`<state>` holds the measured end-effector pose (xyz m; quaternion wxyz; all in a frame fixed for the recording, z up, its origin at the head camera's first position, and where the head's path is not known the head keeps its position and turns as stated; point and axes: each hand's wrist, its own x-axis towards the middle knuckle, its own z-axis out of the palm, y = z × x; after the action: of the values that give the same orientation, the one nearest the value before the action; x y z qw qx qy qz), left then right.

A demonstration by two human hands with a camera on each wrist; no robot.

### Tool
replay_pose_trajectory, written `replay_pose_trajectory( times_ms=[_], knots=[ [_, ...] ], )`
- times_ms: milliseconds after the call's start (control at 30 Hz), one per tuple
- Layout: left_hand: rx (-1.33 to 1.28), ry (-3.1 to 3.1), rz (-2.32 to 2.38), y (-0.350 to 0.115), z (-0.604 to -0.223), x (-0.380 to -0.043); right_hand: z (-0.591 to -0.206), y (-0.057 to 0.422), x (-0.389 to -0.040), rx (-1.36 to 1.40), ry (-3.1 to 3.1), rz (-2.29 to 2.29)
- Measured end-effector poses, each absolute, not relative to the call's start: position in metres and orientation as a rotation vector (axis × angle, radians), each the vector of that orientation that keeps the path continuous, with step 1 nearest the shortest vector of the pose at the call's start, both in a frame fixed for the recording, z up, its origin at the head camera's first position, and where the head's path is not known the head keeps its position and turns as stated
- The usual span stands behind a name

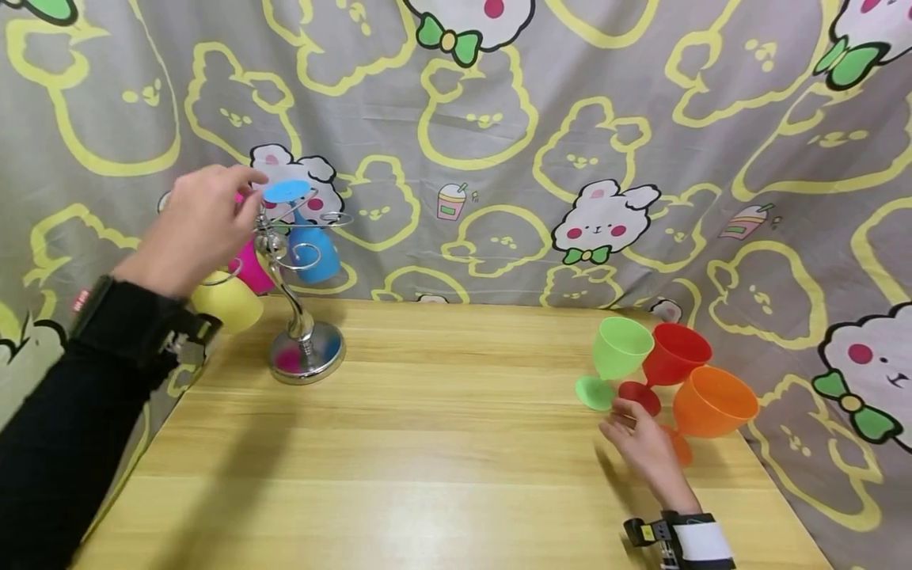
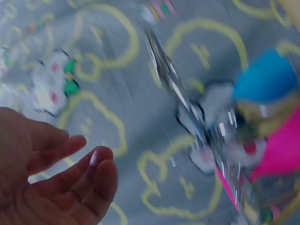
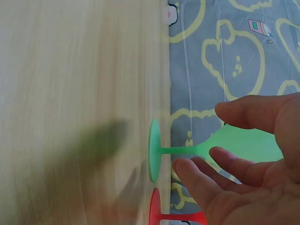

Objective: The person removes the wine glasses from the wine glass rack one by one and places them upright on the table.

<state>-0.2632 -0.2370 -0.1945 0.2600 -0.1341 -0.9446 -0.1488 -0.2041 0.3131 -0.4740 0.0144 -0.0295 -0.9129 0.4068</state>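
Note:
In the head view, my left hand [image 1: 203, 229] is raised beside the top of a chrome goblet rack [image 1: 306, 356], fingertips close to the base of a blue goblet [image 1: 313, 257] hanging upside down. The left wrist view, which is blurred, shows this hand's fingers loosely bent with nothing between them. A pink goblet [image 1: 254, 269] and a yellow goblet [image 1: 229, 305] also hang from the rack, partly hidden by the hand and wrist. At the right, my right hand [image 1: 644, 447] has its thumb and fingers spread around the stem side of an upright green goblet [image 3: 243, 145], not closed on it.
A red goblet [image 1: 677, 354] stands just behind my right hand, with an orange goblet [image 1: 716, 404] to its right. The wooden table [image 1: 442, 412] meets a patterned grey curtain [image 1: 399, 103] at its back and sides.

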Motion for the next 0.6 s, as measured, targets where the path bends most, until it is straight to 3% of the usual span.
replay_pose_trajectory(
  times_ms=[233,600],
  knots=[
    [-0.538,-2.801,-0.154,-0.279,-0.186,-0.294,-0.474,0.31,-0.2,-0.076,-2.836,1.272],
    [-0.82,-2.882,0.158,-0.294,-0.188,-0.323,-0.472,0.309,-0.198,-0.065,-2.798,1.255]
  ],
)
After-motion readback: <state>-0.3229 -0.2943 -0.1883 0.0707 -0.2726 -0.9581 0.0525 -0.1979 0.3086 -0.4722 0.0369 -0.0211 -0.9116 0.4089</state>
